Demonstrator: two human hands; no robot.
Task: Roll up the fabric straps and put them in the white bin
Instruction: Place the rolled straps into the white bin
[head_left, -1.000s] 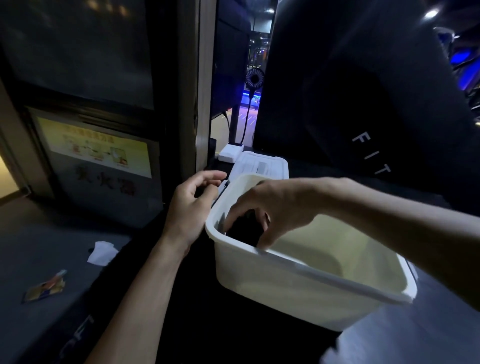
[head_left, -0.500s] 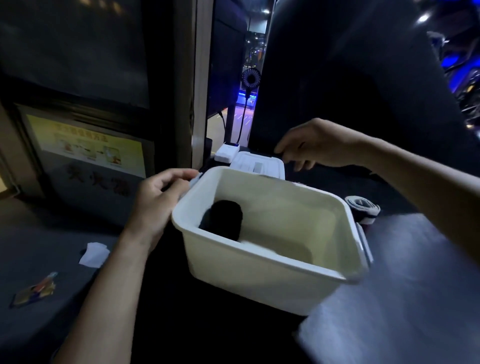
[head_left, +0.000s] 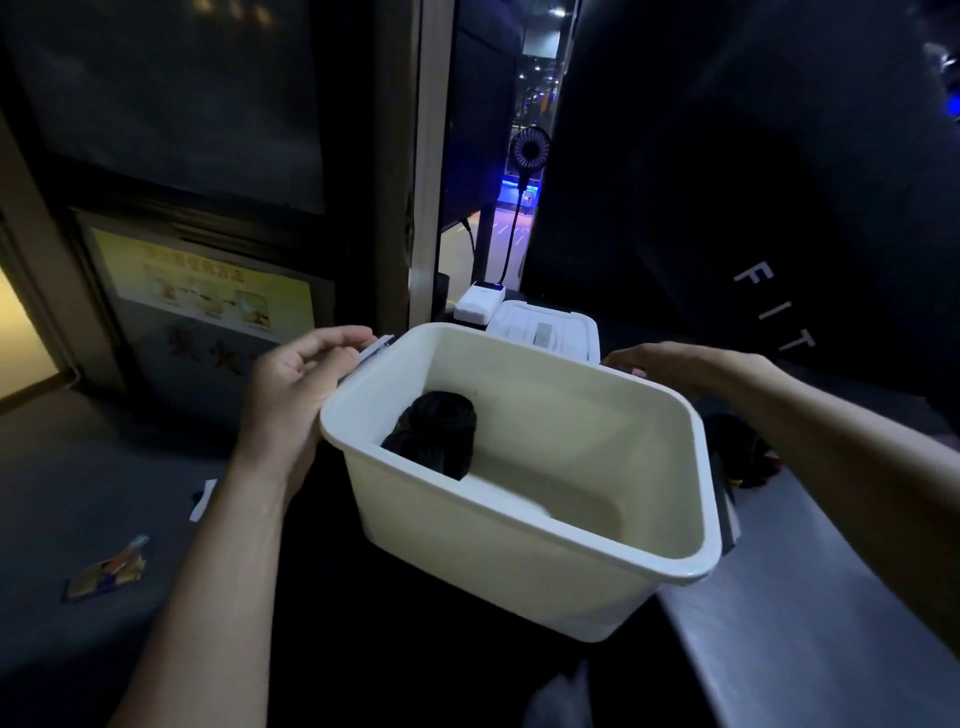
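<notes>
The left hand (head_left: 291, 395) curls its fingers around the left rim handle of the white rectangular plastic bin (head_left: 524, 566). The right hand (head_left: 660, 361) reaches behind the far rim, its grip hidden. Rolled black fabric straps (head_left: 436, 434) lie inside the bin.

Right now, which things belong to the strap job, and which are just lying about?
Job: white plastic bin; black rolled fabric strap inside it; left hand gripping its handle; right hand.
Lying about: small round fan; white paper scrap; colourful wrapper.
</notes>
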